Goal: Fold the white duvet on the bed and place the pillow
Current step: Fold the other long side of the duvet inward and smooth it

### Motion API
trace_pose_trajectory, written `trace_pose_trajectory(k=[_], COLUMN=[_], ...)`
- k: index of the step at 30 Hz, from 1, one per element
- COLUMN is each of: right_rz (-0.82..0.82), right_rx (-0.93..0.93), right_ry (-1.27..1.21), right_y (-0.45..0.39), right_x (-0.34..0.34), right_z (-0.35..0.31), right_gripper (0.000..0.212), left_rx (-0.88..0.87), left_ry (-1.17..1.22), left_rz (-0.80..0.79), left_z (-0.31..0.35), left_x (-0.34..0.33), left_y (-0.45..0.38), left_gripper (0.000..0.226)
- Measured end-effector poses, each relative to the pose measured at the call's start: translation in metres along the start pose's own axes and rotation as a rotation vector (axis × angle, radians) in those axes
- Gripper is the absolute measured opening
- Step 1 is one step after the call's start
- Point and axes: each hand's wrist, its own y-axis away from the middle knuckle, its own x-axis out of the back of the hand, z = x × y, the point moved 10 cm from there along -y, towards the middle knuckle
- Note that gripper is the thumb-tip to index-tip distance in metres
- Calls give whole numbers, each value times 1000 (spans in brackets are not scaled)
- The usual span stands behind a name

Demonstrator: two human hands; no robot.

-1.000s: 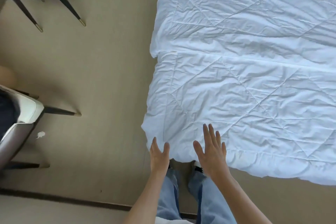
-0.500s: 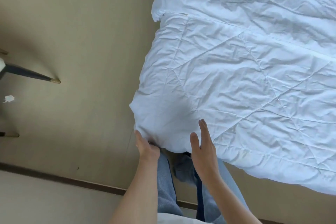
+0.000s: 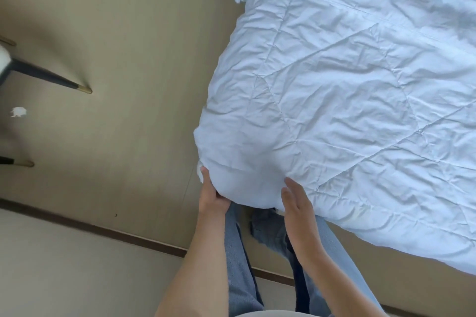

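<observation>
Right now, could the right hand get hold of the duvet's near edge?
Probably yes. The right hand lies open right at the white duvet's near edge, with nothing between them, while the left hand already grips the corner.

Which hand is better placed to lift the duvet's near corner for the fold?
Left. The left hand already cups the near corner of the white duvet, with its fingers tucked under the edge. The right hand lies open and flat against the edge beside it, gripping nothing.
</observation>
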Motion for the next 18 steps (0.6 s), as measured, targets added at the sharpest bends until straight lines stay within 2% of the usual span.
trace_pose_trajectory(k=[2,4,7,10,12,14,18], right_rz=[9,-29,-171,-293,-271,-186,31], right_rx=[-116,-333,-674,-834,-832,-715,-462], right_ry=[-111,-301,-482,-768,-1051,-1316,-1562], right_y=[8,21,61,93,96,84,51], right_x=[-4,-18,-56,-95,-106,-97,-26], right_z=[12,33,58,69,61,43,17], right_gripper=[27,25,48,71,77,76,62], left_rx=[27,39,-63,-140,-145,-163,-223], left_ry=[21,82,11,-19,5,27,113], left_rz=[13,28,67,75,58,11,-128], left_z=[4,8,28,46,50,54,61], left_x=[5,9,8,-3,-15,-33,-60], left_y=[24,54,107,156,184,207,229], left_gripper=[48,53,52,42,43,44,49])
